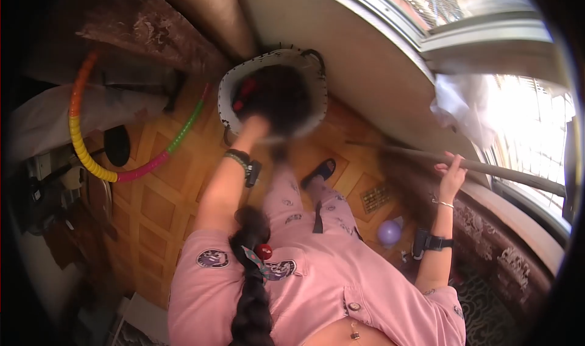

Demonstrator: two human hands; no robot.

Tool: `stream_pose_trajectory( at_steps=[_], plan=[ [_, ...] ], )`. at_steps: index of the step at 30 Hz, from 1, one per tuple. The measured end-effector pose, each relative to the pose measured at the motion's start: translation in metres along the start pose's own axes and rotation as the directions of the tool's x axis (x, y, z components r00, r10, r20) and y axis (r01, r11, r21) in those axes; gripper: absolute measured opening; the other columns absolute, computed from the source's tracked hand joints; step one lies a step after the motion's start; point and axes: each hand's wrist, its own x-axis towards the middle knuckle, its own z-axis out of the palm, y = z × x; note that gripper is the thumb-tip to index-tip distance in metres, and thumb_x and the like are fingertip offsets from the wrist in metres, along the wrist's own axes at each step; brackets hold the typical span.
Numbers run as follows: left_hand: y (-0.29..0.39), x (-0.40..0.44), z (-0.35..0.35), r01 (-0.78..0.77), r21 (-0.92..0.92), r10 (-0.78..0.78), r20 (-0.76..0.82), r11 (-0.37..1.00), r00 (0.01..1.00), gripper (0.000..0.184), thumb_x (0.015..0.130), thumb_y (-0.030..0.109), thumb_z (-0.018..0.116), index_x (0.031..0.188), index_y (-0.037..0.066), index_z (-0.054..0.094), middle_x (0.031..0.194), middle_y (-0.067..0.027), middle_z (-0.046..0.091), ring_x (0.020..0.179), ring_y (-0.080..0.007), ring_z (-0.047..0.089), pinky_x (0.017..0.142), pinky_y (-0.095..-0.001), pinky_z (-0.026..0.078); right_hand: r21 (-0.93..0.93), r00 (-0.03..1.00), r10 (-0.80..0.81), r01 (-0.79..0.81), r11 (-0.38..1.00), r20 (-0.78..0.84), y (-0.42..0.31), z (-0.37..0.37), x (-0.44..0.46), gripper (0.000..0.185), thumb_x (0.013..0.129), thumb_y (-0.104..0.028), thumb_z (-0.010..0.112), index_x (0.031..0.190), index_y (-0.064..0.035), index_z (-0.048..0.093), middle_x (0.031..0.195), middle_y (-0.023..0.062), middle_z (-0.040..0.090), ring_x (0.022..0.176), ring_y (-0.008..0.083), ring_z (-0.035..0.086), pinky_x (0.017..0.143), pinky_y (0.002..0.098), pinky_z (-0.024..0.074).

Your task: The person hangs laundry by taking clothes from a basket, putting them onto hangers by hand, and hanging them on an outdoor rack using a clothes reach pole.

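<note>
My left hand point(256, 125) reaches over the near rim of a white basket point(226, 105) with dark handles. Its fingers are smeared by motion and partly lost against a dark, furry-looking mass point(283, 99) inside, so I cannot tell whether they grip it. A small red item point(245, 90) shows in the basket beside the dark mass. Off to the right, my right hand point(451, 174) rests against a long, narrow wooden bar or ledge point(506, 174) below the window. Its fingers look stretched out and apart.
A multicoloured hoop point(143, 174) stands at the left, near a draped white cloth point(55, 117). A purple ball point(389, 231) lies on the patterned wooden floor point(155, 209), right of my legs. Carved brown furniture point(475, 221) lines the right, beneath a bright window point(536, 114).
</note>
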Motion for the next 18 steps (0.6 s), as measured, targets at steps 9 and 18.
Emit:
stream_pose_trajectory(
  at_steps=[9, 18],
  plan=[
    [0.065, 0.030, 0.024, 0.480, -0.215, -0.389, 0.357, 0.850, 0.849, 0.085, 0.072, 0.064, 0.067, 0.127, 0.002, 0.052, 0.133, -0.0206, 0.051, 0.122, -0.0372, 0.050, 0.102, -0.0408, 0.042, -0.083, 0.999, 0.008, -0.004, 0.997, 0.042, -0.007, 0.018, 0.035, 0.035, 0.102, -0.029, 0.039, 0.112, 0.0039, 0.047, 0.105, 0.0182, 0.062, 0.061, 0.0115, 0.062, 0.053, 0.0197, 0.0499],
    [0.031, 0.024, 0.055, 0.058, -0.441, -0.170, -0.219, 0.896, 0.961, 0.044, 0.079, 0.027, 0.058, 0.106, -0.007, 0.059, 0.103, -0.0294, 0.061, 0.102, -0.0412, 0.059, 0.088, -0.0432, 0.046, -0.236, 0.999, -0.001, 0.010, 0.972, 0.040, 0.006, 0.030, 0.059, 0.033, 0.099, -0.023, 0.048, 0.118, 0.0035, 0.051, 0.099, 0.0138, 0.064, 0.065, 0.0135, 0.063, 0.058, 0.0250, 0.0529]
  ],
)
